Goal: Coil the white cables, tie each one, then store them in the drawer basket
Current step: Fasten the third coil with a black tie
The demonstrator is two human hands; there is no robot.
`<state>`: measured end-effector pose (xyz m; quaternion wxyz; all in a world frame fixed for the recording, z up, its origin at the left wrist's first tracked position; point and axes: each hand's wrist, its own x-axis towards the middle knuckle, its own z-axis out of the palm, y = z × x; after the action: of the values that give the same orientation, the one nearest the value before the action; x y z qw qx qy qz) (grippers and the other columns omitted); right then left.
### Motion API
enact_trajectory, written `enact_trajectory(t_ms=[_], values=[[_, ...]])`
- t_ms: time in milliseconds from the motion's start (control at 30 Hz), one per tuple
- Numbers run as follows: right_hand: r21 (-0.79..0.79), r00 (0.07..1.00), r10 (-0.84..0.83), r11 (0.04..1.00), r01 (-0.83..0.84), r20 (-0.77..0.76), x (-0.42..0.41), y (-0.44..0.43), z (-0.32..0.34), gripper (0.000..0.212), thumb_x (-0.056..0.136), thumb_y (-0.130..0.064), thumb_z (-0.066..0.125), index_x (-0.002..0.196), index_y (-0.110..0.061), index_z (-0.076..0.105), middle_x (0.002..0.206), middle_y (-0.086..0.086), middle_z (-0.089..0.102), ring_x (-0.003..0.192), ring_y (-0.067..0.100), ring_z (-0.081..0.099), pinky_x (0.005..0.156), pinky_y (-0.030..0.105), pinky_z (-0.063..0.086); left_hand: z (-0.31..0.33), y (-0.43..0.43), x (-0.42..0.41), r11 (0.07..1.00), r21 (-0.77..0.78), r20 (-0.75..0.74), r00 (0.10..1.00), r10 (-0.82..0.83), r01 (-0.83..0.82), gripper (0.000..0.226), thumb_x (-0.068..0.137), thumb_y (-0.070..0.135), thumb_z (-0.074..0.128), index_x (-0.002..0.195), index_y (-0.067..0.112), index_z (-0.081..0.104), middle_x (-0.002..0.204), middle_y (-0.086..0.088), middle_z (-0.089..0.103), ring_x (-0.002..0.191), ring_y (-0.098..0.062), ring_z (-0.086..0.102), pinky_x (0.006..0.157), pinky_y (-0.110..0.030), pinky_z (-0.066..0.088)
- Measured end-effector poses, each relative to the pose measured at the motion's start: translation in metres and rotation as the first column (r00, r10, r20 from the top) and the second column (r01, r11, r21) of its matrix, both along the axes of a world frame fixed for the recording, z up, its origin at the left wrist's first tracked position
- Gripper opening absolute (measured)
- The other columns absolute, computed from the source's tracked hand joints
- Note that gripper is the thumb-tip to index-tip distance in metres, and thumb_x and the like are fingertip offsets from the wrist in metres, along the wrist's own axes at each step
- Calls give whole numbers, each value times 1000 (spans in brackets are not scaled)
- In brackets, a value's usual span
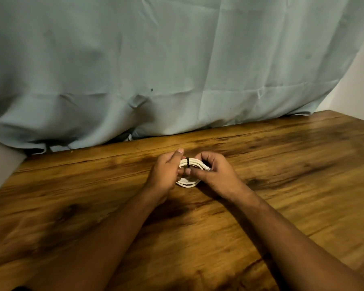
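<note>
A coiled white cable [189, 182] sits between my two hands just above the middle of the wooden table [282, 164]. A thin black tie [187, 162] wraps the far side of the coil. My left hand [166, 173] grips the coil's left side, thumb pointing up. My right hand [213, 172] holds the right side, its thumb reaching across into the middle of the coil and its fingers curled over the cable's end. No drawer or basket is in view.
A pale blue-green cloth [177, 66] hangs behind the table and touches its far edge. A white wall [357, 89] shows at the right. Bare wood lies on all sides of my hands.
</note>
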<state>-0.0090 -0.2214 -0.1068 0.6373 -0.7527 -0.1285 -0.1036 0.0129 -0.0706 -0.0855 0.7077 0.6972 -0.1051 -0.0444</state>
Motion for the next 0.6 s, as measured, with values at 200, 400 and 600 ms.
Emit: enact_trajectory(t_ms=[200,400,600], values=[[-34,1000,23,999,-24,-21,1,-3,-1,10,89,10,69,93,2,66,83,11,69,76,21,61,72,36,50,-5,4,8,1000,25,-103,995,-2,5,33,107,37,46,80,20,51,45,10,34,36,-4,25,38,-13,13],[-124,981,-94,985,116,170,1,-2,-3,17,81,-12,75,96,-14,66,84,0,69,76,13,62,70,38,53,-6,2,10,999,41,-116,993,-25,30,35,107,38,46,77,20,52,46,9,35,37,-4,26,40,-13,14],[-213,887,-80,957,195,455,0,-2,5,13,88,-4,74,100,-10,72,95,-3,69,88,16,68,75,35,56,-8,3,11,999,52,-92,996,-5,10,32,108,37,45,84,20,56,49,9,36,37,-3,27,38,-15,17]])
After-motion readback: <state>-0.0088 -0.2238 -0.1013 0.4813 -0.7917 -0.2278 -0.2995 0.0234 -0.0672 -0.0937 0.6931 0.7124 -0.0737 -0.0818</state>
